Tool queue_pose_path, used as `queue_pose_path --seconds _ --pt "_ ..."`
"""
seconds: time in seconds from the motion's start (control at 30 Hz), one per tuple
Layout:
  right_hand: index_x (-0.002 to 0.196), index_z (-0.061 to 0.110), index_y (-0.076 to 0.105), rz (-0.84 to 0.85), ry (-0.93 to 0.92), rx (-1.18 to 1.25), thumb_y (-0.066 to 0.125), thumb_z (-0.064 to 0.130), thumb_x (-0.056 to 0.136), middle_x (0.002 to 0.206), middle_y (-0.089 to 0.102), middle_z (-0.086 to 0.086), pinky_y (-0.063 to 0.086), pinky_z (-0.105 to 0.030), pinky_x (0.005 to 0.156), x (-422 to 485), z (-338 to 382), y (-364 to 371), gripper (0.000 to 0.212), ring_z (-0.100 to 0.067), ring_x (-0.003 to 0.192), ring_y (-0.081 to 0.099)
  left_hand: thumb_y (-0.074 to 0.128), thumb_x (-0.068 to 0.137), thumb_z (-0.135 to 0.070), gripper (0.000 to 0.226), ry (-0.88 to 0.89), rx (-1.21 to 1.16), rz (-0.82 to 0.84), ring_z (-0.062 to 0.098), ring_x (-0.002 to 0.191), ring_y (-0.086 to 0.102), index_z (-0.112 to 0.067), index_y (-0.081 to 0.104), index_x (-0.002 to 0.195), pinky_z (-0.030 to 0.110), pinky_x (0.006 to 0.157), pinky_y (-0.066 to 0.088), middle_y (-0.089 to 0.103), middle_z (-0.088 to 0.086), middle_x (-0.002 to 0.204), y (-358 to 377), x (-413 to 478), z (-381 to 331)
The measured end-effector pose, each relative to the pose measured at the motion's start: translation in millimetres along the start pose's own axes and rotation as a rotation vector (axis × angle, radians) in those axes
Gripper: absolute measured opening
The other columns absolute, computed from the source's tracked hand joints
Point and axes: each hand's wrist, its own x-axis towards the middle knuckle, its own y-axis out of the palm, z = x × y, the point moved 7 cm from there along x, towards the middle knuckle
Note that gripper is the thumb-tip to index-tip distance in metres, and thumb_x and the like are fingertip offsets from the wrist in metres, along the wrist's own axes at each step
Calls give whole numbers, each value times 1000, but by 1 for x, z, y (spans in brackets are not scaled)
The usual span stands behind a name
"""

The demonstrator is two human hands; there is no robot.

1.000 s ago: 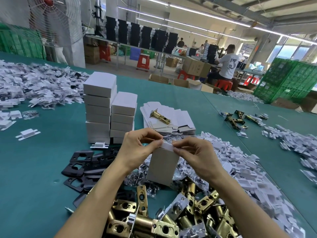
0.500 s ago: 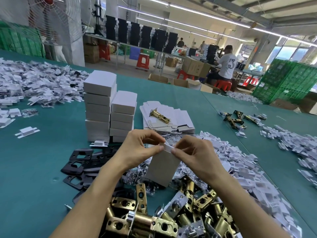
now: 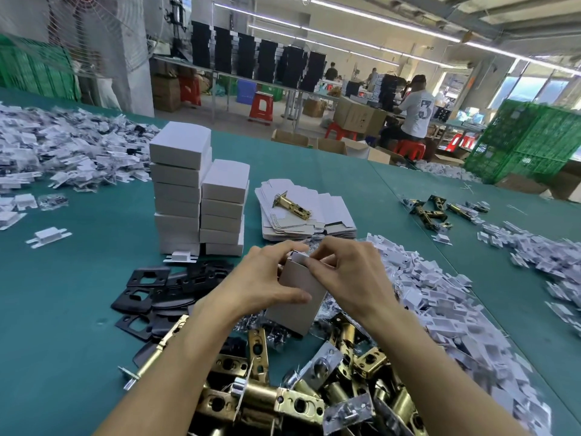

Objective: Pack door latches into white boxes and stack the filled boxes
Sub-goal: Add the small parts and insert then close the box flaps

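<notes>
Worktop (image 3: 63, 309): teal cover.
Near edge: heap of brass latches (image 3: 314, 391).
Left of the heap: overlapping black plates (image 3: 147, 291).
Middle: two stacks of white boxes (image 3: 180, 196), side by side; flat box blanks (image 3: 330, 215) just beside them.
Right side: drift of white plastic pieces (image 3: 440, 309); a few loose latches (image 3: 434, 212) beyond it.
Far left corner: another white heap (image 3: 63, 149).

Factory hall past the teal worktop's (image 3: 63, 309) far edge: ceiling strip lights (image 3: 518, 57), wire-caged fan (image 3: 103, 23), red plastic stools (image 3: 261, 108), green plastic crates (image 3: 528, 136), bright windows (image 3: 528, 89).
</notes>
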Motion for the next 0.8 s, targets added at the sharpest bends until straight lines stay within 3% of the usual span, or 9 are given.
queue_pose_path --seconds 0.17,0.23,0.33,0.43,0.6,0.7,0.8 --pt "90 19 76 78 -68 121 72 27 89 95 74 5 56 -41 76 -1 2 4 9 -13 86 68 88 68 -37 74 -12 10 18 14 99 67 -52 52 130 42 83 59 69 -2 111 4 1 6" --pt "94 19 77 120 -87 175 69 26 92 109 71 9 54 -34 86 -6 -4 8 11 -4 98 64 88 69 -35 69 -2 -31 30 16 96 67 -59 52 123 43 79 60 68 -2 108 6 1 7" --pt "112 27 74 182 -76 239 64 25 95 117 59 18 47 -20 93 -16 -19 13 20 5 111 53 90 70 -26 58 26 -127 -41 12 92 70 -55 60 110 38 74 62 68 -10 109 1 2 6" --pt "119 28 69 146 -27 357 72 15 89 111 56 11 53 -26 92 -24 -34 15 32 -5 109 55 89 72 -18 41 26 -229 -79 11 97 71 -43 67 95 35 76 62 68 -9 112 -6 4 9" --pt "104 20 75 -42 -15 505 75 22 80 109 63 4 58 -24 84 -33 -42 17 24 -8 103 64 89 72 -11 33 15 -307 -95 7 90 72 -34 70 85 33 74 62 73 -8 103 -8 4 12" --pt "100 37 76 22 76 650 75 27 79 111 67 12 60 -26 81 -37 -46 26 23 -7 104 66 87 75 -14 28 -2 -291 -95 14 91 72 -33 68 84 44 78 62 71 -3 105 -7 4 13" --pt "102 43 70 116 148 697 76 23 83 101 74 8 62 -35 70 -38 -46 32 28 -15 88 73 83 81 -23 27 7 -249 -86 11 90 70 -41 64 89 44 79 62 69 -8 108 -5 5 11"
